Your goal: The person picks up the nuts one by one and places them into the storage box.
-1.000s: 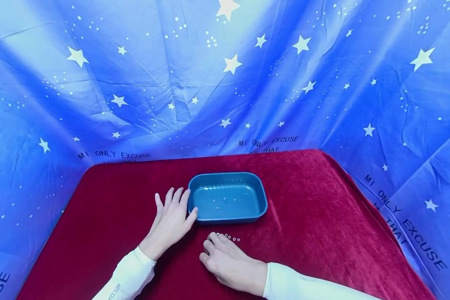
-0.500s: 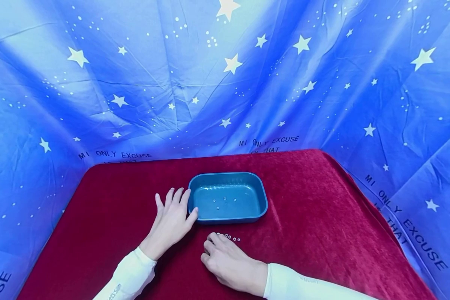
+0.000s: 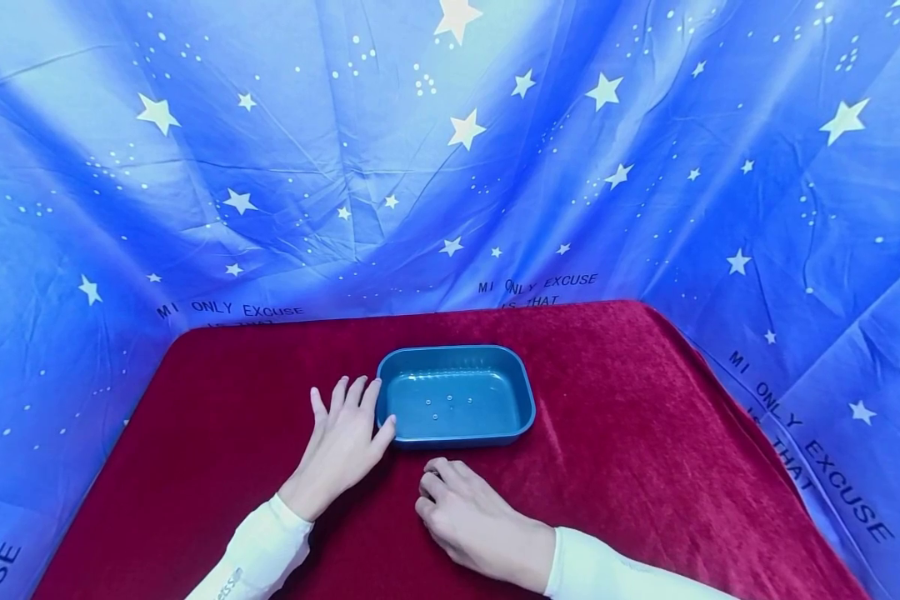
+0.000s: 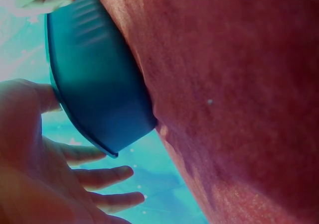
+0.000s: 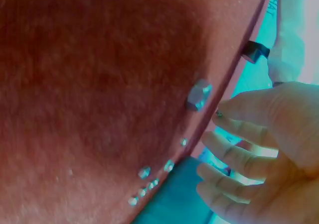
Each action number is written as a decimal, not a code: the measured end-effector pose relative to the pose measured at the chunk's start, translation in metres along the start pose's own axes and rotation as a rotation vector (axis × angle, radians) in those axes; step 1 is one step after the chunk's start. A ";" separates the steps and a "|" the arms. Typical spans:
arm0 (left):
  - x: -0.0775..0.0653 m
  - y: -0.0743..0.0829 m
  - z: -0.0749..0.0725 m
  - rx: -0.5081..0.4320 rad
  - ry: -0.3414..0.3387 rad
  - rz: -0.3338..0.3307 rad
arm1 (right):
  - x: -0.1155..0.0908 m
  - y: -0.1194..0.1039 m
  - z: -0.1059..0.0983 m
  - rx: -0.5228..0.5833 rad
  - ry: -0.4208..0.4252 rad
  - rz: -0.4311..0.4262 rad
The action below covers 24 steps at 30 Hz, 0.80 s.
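My left hand (image 3: 337, 446) lies with straight, spread fingers at the left end of a blue-green plastic tub (image 3: 456, 440). Its thumb (image 4: 49, 97) touches the tub's rim in the left wrist view. In front of the tub, my right hand (image 3: 480, 517) is low over the cloth. Between its thumb and index fingertip it pinches a tiny metal nut (image 5: 218, 113). Several small nuts (image 5: 144, 172) lie in a loose row on the cloth, hidden behind this hand in the head view. A larger-looking hex nut (image 5: 199, 95) lies nearer the right wrist camera.
Several tiny nuts (image 3: 450, 398) sit on the tub's floor. Dark red velvet cloth (image 3: 645, 433) covers the table. A blue star-printed curtain (image 3: 390, 167) hangs round its back and sides. The left wrist carries a dark block (image 5: 255, 51).
My right hand has shifted a little to the right and now covers the row of nuts seen earlier beyond its fingers. The left hand and tub have stayed put.
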<state>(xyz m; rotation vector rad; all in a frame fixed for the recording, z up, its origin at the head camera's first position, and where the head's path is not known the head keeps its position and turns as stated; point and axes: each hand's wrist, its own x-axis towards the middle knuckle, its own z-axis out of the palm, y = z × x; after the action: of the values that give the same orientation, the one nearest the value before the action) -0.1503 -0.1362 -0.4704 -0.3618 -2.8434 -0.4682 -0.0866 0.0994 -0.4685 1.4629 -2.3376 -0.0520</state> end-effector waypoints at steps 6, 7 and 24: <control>0.000 0.000 0.000 0.007 0.005 0.003 | -0.001 0.006 -0.006 0.037 0.017 0.037; 0.000 0.000 0.000 0.007 0.004 0.002 | -0.001 0.007 -0.007 0.040 0.020 0.042; 0.000 0.001 0.002 0.010 0.006 0.000 | -0.001 0.025 -0.016 0.051 0.115 0.089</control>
<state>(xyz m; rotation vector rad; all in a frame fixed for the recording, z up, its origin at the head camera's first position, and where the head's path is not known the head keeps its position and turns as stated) -0.1504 -0.1347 -0.4716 -0.3575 -2.8392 -0.4544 -0.1021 0.1141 -0.4484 1.3461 -2.3227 0.1137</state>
